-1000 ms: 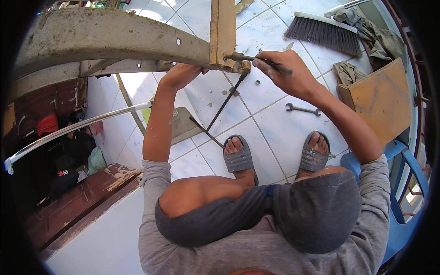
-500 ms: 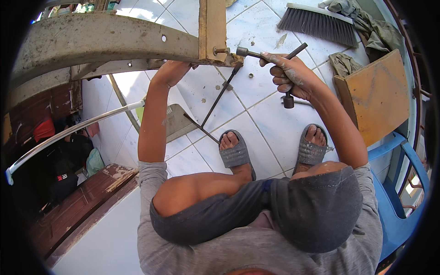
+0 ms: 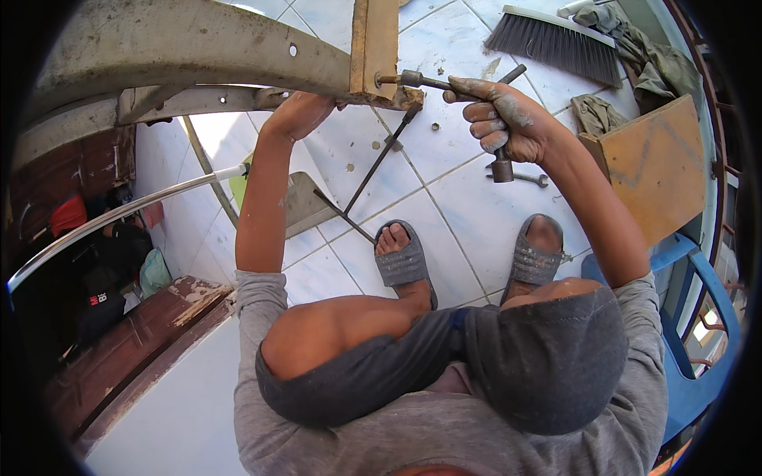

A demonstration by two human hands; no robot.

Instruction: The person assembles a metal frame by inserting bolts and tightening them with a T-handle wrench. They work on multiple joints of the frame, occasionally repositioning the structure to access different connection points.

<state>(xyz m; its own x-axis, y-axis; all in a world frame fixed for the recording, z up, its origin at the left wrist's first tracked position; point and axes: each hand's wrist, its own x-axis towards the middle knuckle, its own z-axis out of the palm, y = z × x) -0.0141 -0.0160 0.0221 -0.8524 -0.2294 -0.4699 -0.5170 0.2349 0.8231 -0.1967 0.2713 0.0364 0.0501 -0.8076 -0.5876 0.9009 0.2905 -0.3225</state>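
My right hand (image 3: 508,119), smeared with grey dirt, is closed around a dark three-armed socket wrench (image 3: 432,82). One socket of it sits at the end of a bolt (image 3: 386,79) that sticks out of a wooden block (image 3: 375,44). The block stands against the end of a curved, stained metal beam (image 3: 198,47). Under that beam, near the block, is my left hand (image 3: 300,116); its fingers are mostly hidden behind the metal. A second three-armed wrench (image 3: 371,176) slants below the block, between my hands.
On the tiled floor lie a small nut (image 3: 435,126) and an open-ended spanner (image 3: 530,177). A brush head (image 3: 554,40), crumpled cloth (image 3: 655,59), a wooden box (image 3: 659,170) and a blue plastic chair (image 3: 690,317) stand at right. A dustpan (image 3: 300,208) is at left.
My right hand has brought the wrench slightly left and up, so its socket now meets the bolt end. The left hand stays under the beam.
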